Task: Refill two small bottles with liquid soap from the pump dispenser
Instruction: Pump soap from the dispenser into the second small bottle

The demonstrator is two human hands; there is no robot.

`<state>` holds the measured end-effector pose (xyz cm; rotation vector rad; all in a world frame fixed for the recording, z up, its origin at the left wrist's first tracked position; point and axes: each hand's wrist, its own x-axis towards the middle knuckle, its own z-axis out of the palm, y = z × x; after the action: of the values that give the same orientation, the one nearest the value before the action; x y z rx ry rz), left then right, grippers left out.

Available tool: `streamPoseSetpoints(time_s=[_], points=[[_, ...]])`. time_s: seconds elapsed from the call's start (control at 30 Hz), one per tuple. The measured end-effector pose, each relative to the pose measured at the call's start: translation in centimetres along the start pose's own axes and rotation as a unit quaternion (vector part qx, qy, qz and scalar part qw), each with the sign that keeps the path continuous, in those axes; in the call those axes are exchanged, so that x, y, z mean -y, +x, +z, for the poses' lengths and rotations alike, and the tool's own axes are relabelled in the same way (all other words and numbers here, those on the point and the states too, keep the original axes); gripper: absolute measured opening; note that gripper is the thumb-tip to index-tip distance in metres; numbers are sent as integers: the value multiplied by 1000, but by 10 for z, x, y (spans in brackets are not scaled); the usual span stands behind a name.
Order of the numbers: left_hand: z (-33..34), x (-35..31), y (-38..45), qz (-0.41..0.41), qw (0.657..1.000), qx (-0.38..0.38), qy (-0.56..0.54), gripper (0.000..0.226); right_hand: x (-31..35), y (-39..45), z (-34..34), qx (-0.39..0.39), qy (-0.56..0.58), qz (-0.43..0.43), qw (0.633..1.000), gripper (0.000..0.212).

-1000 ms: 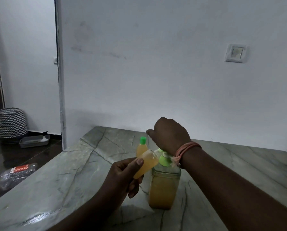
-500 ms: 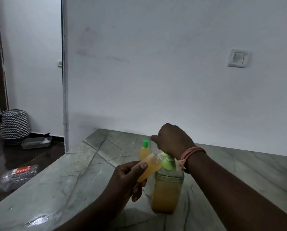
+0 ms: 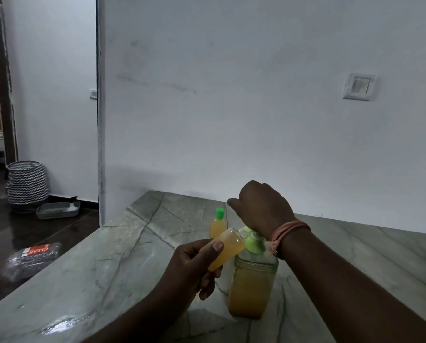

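My left hand [image 3: 194, 261] pinches a small uncapped bottle [image 3: 228, 247] of orange soap, tilted with its mouth up against the green pump of the dispenser [image 3: 252, 285]. The dispenser is a clear bottle of orange soap standing on the marble counter [image 3: 108, 273]. My right hand [image 3: 262, 206] sits on top of the pump head with fingers curled down over it; the pump top is hidden beneath the hand. A second small bottle [image 3: 217, 224] with a green cap stands upright just behind the tilted one.
A white wall with a light switch [image 3: 359, 86] backs the counter. Left of the counter edge the dark floor holds a zigzag basket [image 3: 26, 183], a grey tray [image 3: 58, 209] and a plastic packet [image 3: 28, 258].
The hands and bottles hold nearly the same pose. My right hand has risen slightly on the pump, and the camera has shifted a little.
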<state>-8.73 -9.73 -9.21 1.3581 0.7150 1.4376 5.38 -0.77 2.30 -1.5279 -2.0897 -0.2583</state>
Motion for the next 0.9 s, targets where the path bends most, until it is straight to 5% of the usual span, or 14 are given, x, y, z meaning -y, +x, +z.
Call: streamPoseSetpoints(time_s=[0.3,0.9], points=[[5,-1,-2,-3,1000,-11,1,37,3,0,-11,46,-39,-31,998,40],[2,-1,0,-7,1000,-4,-3,39,2,-2,-7,-5,-5,-13,1000,42]])
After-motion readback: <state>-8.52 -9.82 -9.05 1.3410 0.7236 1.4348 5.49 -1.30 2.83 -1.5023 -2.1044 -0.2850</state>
